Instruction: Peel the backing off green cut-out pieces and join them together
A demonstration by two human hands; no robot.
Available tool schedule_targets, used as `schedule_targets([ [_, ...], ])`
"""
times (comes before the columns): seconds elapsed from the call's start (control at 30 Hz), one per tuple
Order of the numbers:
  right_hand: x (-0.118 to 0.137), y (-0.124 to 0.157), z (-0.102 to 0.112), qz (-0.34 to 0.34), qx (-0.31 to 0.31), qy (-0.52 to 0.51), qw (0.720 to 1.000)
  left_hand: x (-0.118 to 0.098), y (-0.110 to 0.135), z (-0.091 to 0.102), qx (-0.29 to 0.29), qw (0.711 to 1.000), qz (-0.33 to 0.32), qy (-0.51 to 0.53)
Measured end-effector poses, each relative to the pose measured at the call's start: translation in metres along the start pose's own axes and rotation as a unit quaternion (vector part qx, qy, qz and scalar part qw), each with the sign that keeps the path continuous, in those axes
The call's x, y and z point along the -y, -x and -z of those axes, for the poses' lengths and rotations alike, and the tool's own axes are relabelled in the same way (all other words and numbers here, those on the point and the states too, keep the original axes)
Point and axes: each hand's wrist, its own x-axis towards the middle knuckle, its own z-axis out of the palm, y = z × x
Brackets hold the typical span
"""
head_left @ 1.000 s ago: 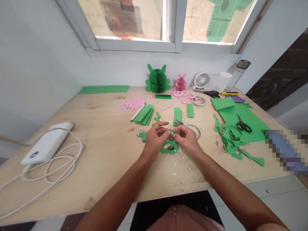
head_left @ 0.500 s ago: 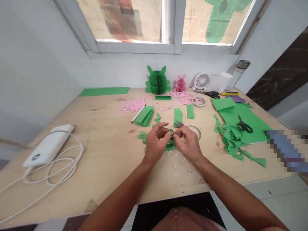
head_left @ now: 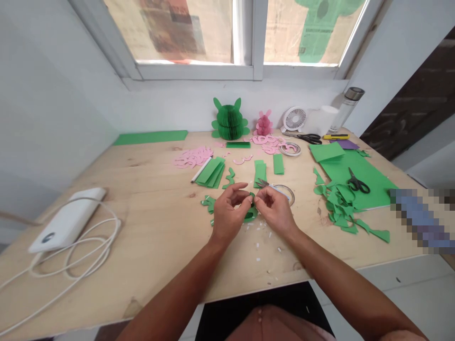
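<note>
Green and small, a paper piece [head_left: 252,194] sits at the fingertips of both hands, pinched by the left hand [head_left: 230,214] on one side and the right hand [head_left: 276,210] on the other. A ring-like cutout [head_left: 251,219] shows just below, between the hands, over the wooden table [head_left: 159,241].

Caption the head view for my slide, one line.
Left hand and right hand pinch a small green paper piece over a wooden table.

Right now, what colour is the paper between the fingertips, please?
The paper is green, in the head view.
</note>
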Motion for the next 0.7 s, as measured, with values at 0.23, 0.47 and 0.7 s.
schedule_targets([
  [0.23,-0.0011,-0.0007,-0.0003,-0.008,0.008,-0.009,1.000,0.0007,-0.0021,-0.0007,-0.014,1.000,0.022,0.015],
  [0.47,-0.0002,-0.0002,-0.0003,-0.003,0.006,-0.011,1.000,-0.0001,-0.0020,-0.0012,-0.018,0.999,0.022,0.024],
  [0.7,0.0000,-0.0010,-0.0002,-0.014,0.013,-0.018,1.000,-0.0009,-0.0014,-0.0013,-0.019,0.999,0.029,0.031],
])
